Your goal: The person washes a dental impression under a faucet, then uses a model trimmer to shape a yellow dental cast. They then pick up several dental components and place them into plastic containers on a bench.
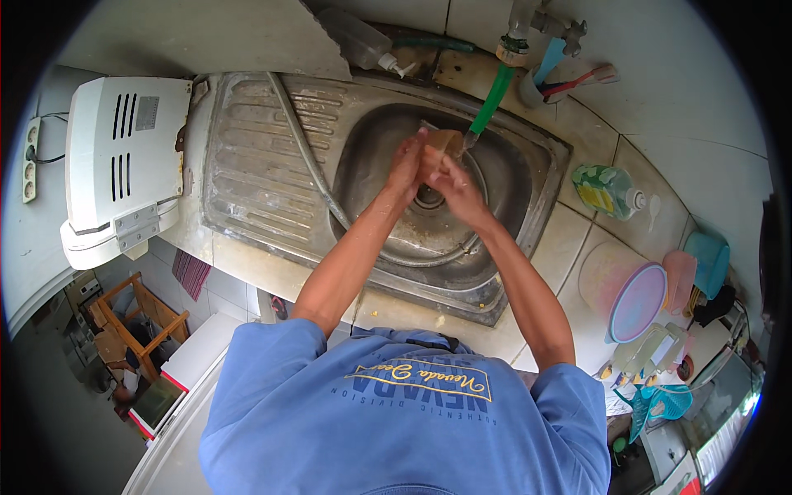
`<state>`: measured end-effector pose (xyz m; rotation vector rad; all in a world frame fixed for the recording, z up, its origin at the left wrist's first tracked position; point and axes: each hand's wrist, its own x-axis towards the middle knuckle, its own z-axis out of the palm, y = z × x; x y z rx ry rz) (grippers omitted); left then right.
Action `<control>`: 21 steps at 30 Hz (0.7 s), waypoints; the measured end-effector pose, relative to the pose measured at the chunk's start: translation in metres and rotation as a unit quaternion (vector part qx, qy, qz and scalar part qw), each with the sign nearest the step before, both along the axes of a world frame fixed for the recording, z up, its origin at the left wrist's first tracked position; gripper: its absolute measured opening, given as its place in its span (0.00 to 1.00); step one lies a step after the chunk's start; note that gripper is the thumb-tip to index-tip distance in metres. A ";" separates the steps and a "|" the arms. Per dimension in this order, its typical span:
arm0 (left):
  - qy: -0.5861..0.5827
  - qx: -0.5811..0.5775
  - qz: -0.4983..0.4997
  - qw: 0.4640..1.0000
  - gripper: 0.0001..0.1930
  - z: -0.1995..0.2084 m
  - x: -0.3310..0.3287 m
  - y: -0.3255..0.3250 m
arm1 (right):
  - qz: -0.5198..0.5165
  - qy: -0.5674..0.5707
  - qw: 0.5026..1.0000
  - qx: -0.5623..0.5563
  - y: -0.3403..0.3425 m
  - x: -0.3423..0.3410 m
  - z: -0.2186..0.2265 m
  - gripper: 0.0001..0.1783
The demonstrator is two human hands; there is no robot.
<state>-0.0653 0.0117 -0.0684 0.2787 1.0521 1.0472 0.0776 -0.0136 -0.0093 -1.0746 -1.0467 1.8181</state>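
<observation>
Over the basin of the steel sink (388,235), both my hands meet around a brownish, partly see-through cup-like thing (445,142), whose exact kind I cannot make out. My left hand (407,165) is closed along its left side. From the right, my right hand (455,183) presses its bent fingers against the lower part, a little blurred. A green hose (492,97) hangs from the tap (518,41) and ends just beside the thing. Below my hands the drain (429,195) shows in part.
A grey hose (301,140) crosses the drainboard (256,173) and curves into the basin. A white boxy appliance (124,157) stands left. At right are a green soap bottle (606,190), a brush cup (532,87) and a lidded tub (610,285). A pump bottle (359,41) lies behind.
</observation>
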 end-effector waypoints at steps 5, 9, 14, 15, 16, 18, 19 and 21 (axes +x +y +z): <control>-0.306 -0.116 0.070 0.942 0.24 -0.002 0.019 -0.014 | 0.279 -0.468 0.725 0.421 -0.006 0.020 -0.025 0.41; -0.254 -0.102 0.070 0.959 0.25 0.003 0.016 -0.015 | 0.286 -0.470 0.777 0.305 -0.006 -0.010 0.003 0.39; -0.344 -0.102 0.092 0.929 0.28 -0.005 0.016 -0.017 | 0.268 -0.533 0.670 0.442 -0.007 0.006 -0.019 0.38; -0.415 -0.093 0.129 0.896 0.28 -0.014 0.017 -0.016 | 0.269 -0.557 0.667 0.415 -0.005 -0.005 -0.013 0.37; -0.416 -0.090 0.131 0.895 0.28 -0.004 0.015 -0.009 | 0.272 -0.579 0.663 0.389 -0.003 -0.008 -0.007 0.37; -0.217 -0.126 0.087 0.964 0.25 0.015 0.000 -0.003 | 0.288 -0.470 0.758 0.348 -0.013 -0.007 0.001 0.36; -0.216 -0.130 0.087 0.964 0.25 0.016 -0.006 -0.003 | 0.295 -0.351 0.838 0.297 -0.019 -0.008 0.004 0.35; -0.249 -0.083 0.050 0.964 0.25 0.017 -0.019 0.003 | 0.288 -0.456 0.754 0.375 -0.024 0.004 -0.005 0.35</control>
